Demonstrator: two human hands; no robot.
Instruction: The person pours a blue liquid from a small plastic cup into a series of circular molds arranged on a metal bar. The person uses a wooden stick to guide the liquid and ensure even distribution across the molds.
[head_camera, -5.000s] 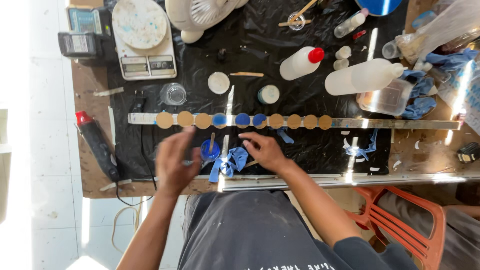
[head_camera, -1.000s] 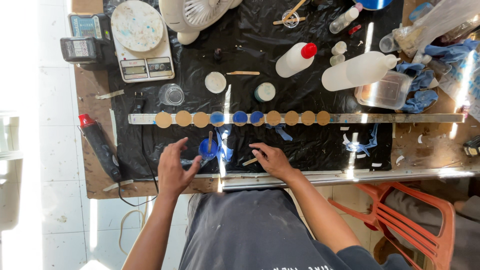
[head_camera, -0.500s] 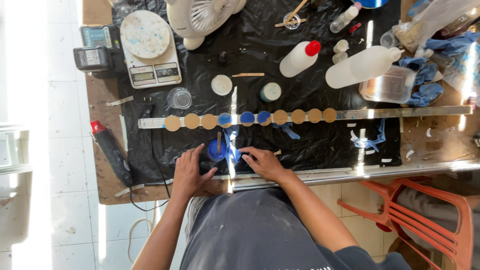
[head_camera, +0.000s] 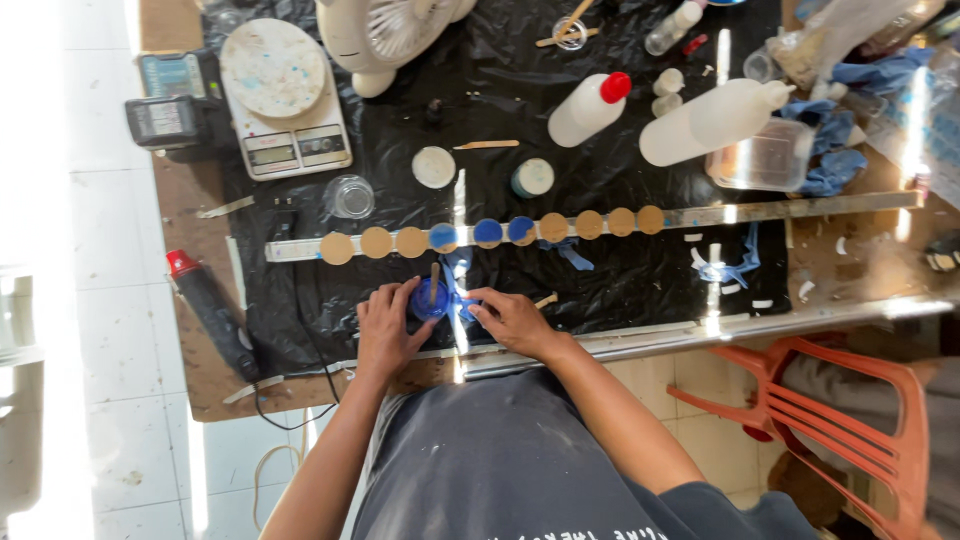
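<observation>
**Fingers on the blue cup: colouring step in hand**

Your left hand (head_camera: 385, 330) cups the small blue cup (head_camera: 430, 300), stick upright inside, near the table's front edge. Your right hand (head_camera: 510, 318) pinches something blue beside it. Three discs (head_camera: 488, 232) on the metal strip (head_camera: 780, 212) look blue; next likely needs a steady loaded stick.

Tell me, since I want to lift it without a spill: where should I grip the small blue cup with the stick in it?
Grip the small blue cup by its round side wall, from the left and right, probably as the left hand and right hand flank it now. The wooden stick stands up out of the open top, so a grasp from above is blocked.
</observation>
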